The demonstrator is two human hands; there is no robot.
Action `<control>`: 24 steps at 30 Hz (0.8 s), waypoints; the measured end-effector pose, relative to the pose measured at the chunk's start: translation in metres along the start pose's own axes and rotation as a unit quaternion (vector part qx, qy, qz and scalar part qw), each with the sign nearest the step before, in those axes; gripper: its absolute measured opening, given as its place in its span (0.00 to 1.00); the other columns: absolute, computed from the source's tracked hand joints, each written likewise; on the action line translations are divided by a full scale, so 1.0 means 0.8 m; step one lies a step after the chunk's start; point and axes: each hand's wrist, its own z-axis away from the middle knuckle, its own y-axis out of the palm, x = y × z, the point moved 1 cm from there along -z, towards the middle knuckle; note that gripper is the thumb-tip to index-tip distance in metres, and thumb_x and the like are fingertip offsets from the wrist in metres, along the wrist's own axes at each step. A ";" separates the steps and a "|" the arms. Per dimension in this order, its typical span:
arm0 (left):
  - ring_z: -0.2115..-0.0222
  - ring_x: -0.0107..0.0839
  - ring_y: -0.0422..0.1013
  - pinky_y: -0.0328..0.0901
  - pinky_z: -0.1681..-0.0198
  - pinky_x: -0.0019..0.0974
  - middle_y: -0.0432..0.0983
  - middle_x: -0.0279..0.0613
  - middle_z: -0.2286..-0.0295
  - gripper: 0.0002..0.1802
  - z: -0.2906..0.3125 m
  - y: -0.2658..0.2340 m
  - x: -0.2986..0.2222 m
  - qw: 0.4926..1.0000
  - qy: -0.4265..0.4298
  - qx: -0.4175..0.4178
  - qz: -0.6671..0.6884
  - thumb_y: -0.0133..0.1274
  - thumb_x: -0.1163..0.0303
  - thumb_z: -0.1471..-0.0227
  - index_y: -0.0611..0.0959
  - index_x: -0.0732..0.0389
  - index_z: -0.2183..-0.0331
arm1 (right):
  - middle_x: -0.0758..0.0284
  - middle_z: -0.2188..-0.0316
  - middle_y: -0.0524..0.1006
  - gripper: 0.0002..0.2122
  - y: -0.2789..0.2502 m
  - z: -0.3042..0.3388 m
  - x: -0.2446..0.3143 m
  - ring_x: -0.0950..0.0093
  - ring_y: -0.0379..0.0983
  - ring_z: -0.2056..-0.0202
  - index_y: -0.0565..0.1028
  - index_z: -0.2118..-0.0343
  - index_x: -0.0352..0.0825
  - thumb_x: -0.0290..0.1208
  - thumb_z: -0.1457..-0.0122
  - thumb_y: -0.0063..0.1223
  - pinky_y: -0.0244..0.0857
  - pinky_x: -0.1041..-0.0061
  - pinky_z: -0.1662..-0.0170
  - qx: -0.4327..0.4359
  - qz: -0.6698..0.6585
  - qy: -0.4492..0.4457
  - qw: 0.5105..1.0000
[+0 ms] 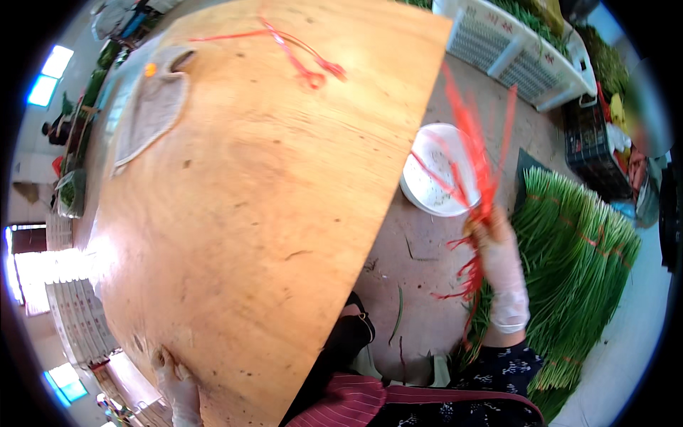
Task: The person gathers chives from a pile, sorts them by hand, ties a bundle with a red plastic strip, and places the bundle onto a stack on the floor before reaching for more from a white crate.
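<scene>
A bunch of red plastic tie strings (pixel 475 160) is gripped in my right hand (pixel 494 245), which wears a thin whitish glove. The strings fan out above and below the fist and are smeared by motion. Behind them, a white bucket (pixel 435 171) stands on the floor beside the table. My left hand (pixel 173 384), gloved too, rests at the near left edge of the wooden table (pixel 249 213), fingers apart with nothing in them. At the table's far side lie a few loose red strings (pixel 302 60) and a grey cloth (pixel 153 107) with an orange spot.
Tied bundles of long green stalks (pixel 569 263) are piled on the floor at my right. A white plastic crate (pixel 516 53) with greens stands at the far right, near a black crate (pixel 596 146). Stacked pale crates (pixel 78 313) stand beyond the table's left side.
</scene>
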 end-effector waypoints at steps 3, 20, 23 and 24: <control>0.54 0.50 0.62 0.60 0.52 0.38 0.60 0.55 0.52 0.28 0.005 -0.007 -0.004 0.999 0.019 0.000 -0.049 0.45 0.74 0.59 0.67 0.71 0.52 | 0.72 0.77 0.67 0.10 0.001 0.002 0.128 0.82 0.60 0.79 0.65 0.60 0.31 0.19 0.45 0.39 0.58 0.85 0.72 -0.014 0.120 -0.210 0.970; 0.68 0.47 0.71 0.66 0.67 0.44 0.60 0.52 0.54 0.30 -0.001 -0.021 -0.015 0.997 0.010 0.043 -0.064 0.47 0.65 0.58 0.67 0.71 0.52 | 0.61 0.68 0.72 0.17 0.346 -0.127 0.421 0.66 0.68 0.67 0.70 0.57 0.35 0.38 0.47 0.46 0.62 0.72 0.63 0.067 0.564 -0.384 0.728; 0.68 0.47 0.70 0.66 0.67 0.44 0.60 0.53 0.54 0.30 0.000 -0.023 -0.017 0.997 0.003 0.048 -0.065 0.47 0.66 0.58 0.66 0.71 0.52 | 0.60 0.66 0.73 0.18 0.358 -0.152 0.384 0.65 0.69 0.64 0.70 0.56 0.35 0.41 0.47 0.47 0.62 0.71 0.60 0.110 0.633 -0.336 0.688; 0.68 0.47 0.70 0.66 0.67 0.44 0.60 0.53 0.54 0.31 0.000 -0.022 -0.018 0.997 0.009 0.042 -0.061 0.47 0.66 0.58 0.66 0.71 0.52 | 0.59 0.65 0.73 0.19 0.353 -0.158 0.374 0.65 0.69 0.63 0.71 0.56 0.35 0.41 0.47 0.47 0.62 0.70 0.60 0.119 0.648 -0.323 0.680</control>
